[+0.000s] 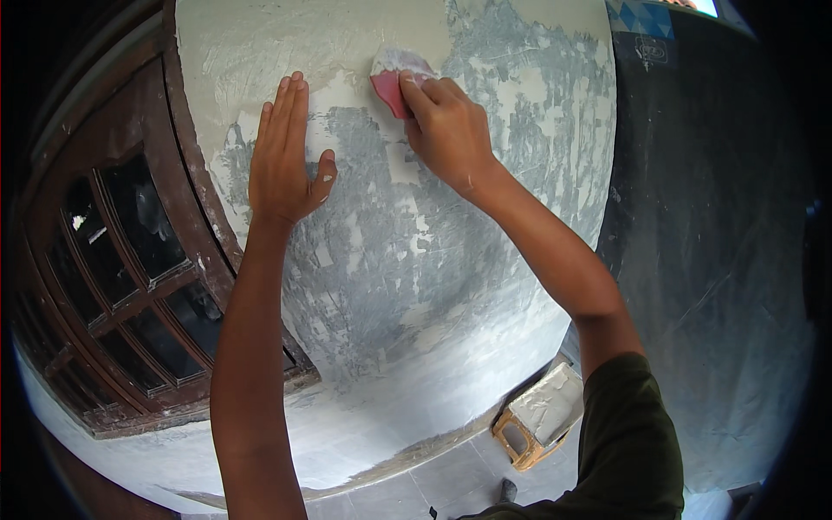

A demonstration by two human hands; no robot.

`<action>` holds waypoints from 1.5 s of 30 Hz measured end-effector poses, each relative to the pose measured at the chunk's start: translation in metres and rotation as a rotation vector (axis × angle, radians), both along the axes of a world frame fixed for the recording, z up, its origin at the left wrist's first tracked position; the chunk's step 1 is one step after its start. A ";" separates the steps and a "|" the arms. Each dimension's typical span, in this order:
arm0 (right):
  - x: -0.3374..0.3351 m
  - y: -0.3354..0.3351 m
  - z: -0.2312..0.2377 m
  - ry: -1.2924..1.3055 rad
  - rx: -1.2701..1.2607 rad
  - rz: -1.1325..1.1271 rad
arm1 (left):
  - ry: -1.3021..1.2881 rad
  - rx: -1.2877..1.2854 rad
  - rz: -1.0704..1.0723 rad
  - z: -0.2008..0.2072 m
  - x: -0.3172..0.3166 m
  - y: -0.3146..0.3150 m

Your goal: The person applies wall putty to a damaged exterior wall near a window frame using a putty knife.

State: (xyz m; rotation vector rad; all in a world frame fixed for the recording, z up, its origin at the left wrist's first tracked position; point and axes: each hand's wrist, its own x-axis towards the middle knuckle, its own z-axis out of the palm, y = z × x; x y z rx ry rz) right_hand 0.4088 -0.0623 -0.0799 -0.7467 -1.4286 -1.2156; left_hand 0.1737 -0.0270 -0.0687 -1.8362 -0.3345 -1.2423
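Observation:
My right hand point(455, 130) grips a pink-red putty spreader point(392, 91), its upper part coated in whitish putty, against the wall point(373, 251). To the left, my left hand point(284, 156) lies flat on the same wall, fingers stretched upward and thumb apart, with nothing in it. Specks of putty show on its thumb. Smooth cream-coloured putty covers the wall's top left, while around and below my hands it is grey with patchy white smears.
A brown wooden window point(139, 260) with dark panes borders the wall at left. A dark sheet point(711, 260) hangs at right. On the tiled floor point(433, 485), at lower right, a tan stool point(520, 442) bears whitish putty point(550, 403).

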 end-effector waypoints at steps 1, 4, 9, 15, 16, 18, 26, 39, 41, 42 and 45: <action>0.012 0.001 0.020 0.047 0.088 -0.032 | 0.001 -0.005 -0.012 -0.001 0.005 0.001; 0.034 0.019 0.053 0.138 0.019 -0.182 | -0.002 0.001 -0.027 0.001 0.010 0.002; -0.012 0.030 -0.024 -0.123 -0.030 -0.206 | -0.019 0.020 0.003 0.001 0.000 0.006; 0.011 0.003 0.021 0.040 0.064 -0.025 | -0.024 0.015 -0.019 0.002 0.005 0.004; 0.018 0.008 0.036 0.071 0.114 -0.057 | -0.022 0.014 -0.018 0.002 0.005 0.005; 0.026 0.022 0.046 0.062 0.083 -0.122 | -0.013 0.014 -0.037 0.002 0.009 0.006; -0.013 -0.003 -0.012 -0.193 -0.094 0.017 | -0.009 -0.004 -0.022 0.001 -0.002 0.001; 0.038 0.025 -0.034 -0.120 -0.106 -0.131 | -0.005 0.002 0.014 0.000 0.000 0.004; 0.033 0.008 -0.029 -0.105 -0.067 0.039 | -0.007 0.006 0.013 0.002 -0.002 0.004; 0.040 0.006 -0.008 -0.067 0.015 0.037 | -0.004 0.002 0.005 0.001 0.001 0.004; 0.062 0.018 0.065 0.027 0.159 -0.032 | -0.008 0.012 0.004 0.002 0.006 0.004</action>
